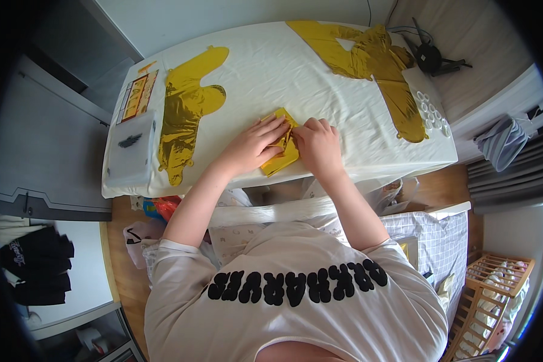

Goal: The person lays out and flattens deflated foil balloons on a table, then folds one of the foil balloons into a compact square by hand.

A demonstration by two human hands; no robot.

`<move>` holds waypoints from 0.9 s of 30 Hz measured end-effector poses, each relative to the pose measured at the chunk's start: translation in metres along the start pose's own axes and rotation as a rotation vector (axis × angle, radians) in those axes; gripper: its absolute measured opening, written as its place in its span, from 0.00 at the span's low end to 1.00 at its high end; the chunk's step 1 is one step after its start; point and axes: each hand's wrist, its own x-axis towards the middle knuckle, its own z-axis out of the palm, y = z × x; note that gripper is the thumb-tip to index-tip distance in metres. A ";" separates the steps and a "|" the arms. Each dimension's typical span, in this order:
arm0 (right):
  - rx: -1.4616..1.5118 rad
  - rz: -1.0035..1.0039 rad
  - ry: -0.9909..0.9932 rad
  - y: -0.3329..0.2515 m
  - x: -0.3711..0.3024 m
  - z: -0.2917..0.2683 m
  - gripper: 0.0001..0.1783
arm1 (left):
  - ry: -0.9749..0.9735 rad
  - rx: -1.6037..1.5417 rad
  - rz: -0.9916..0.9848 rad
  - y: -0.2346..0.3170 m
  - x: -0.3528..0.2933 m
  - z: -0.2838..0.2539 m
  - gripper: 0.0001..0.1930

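Note:
A folded gold foil balloon (288, 155) lies on the white-covered table (265, 72) near its front edge. My left hand (250, 146) rests flat on its left side, fingers stretched out and pressing the foil down. At the right edge, my right hand (320, 143) has its fingers closed in a pinch on the foil. To the left, a flat gold foil balloon (184, 108) is spread out lengthwise. More flat gold foil (335, 54) stretches over the far right, with a long strip (403, 108) reaching toward the front. Whether these right-hand pieces are joined is unclear.
A printed card (138, 96) and a clear plastic bag (130, 154) lie at the table's left edge. White rings (431, 111) are grouped at the right edge, below a black stand-like device (429, 57). A wooden crib-like frame (485, 289) stands at lower right.

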 end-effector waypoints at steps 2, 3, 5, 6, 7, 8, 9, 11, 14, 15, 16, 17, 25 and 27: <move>0.235 0.065 -0.093 0.007 0.001 -0.010 0.12 | -0.020 0.090 -0.004 0.000 -0.001 0.002 0.31; 0.234 0.065 -0.094 0.012 0.001 -0.016 0.12 | -0.019 0.089 -0.005 0.000 -0.001 0.003 0.31; 0.553 0.171 -0.154 0.019 0.000 -0.026 0.17 | -0.024 0.098 0.005 -0.002 -0.001 0.004 0.30; 0.551 0.173 -0.154 0.020 -0.002 -0.029 0.17 | -0.025 0.096 0.007 -0.001 -0.001 0.004 0.30; 0.525 0.177 -0.138 0.020 -0.005 -0.032 0.17 | -0.022 0.087 0.001 -0.001 -0.001 0.004 0.30; 0.500 0.181 -0.122 0.020 -0.007 -0.033 0.18 | -0.018 0.079 -0.004 -0.001 -0.001 0.003 0.30; 0.499 0.185 -0.122 0.019 -0.010 -0.031 0.18 | -0.021 0.077 -0.002 -0.001 -0.001 0.003 0.30; 0.499 0.204 -0.071 0.015 -0.014 -0.024 0.17 | -0.009 0.054 -0.007 0.000 -0.001 0.003 0.28; 0.272 0.029 0.053 0.007 -0.017 -0.024 0.15 | 0.011 0.009 0.001 -0.002 -0.002 0.001 0.28; 0.274 0.032 0.051 0.007 -0.019 -0.023 0.15 | 0.008 0.007 0.000 -0.003 -0.002 0.002 0.28; 0.226 -0.012 0.064 0.007 -0.021 -0.021 0.15 | 0.010 -0.027 0.000 -0.003 -0.001 0.002 0.27; 0.178 -0.055 0.077 0.007 -0.022 -0.020 0.15 | 0.012 -0.062 0.000 -0.004 0.000 0.002 0.27; 0.012 -0.238 0.016 0.006 -0.031 -0.031 0.17 | 0.018 0.015 0.036 -0.003 -0.001 0.004 0.29; 0.003 -0.258 -0.027 0.004 -0.035 -0.035 0.18 | 0.013 0.019 0.044 -0.003 -0.001 0.003 0.30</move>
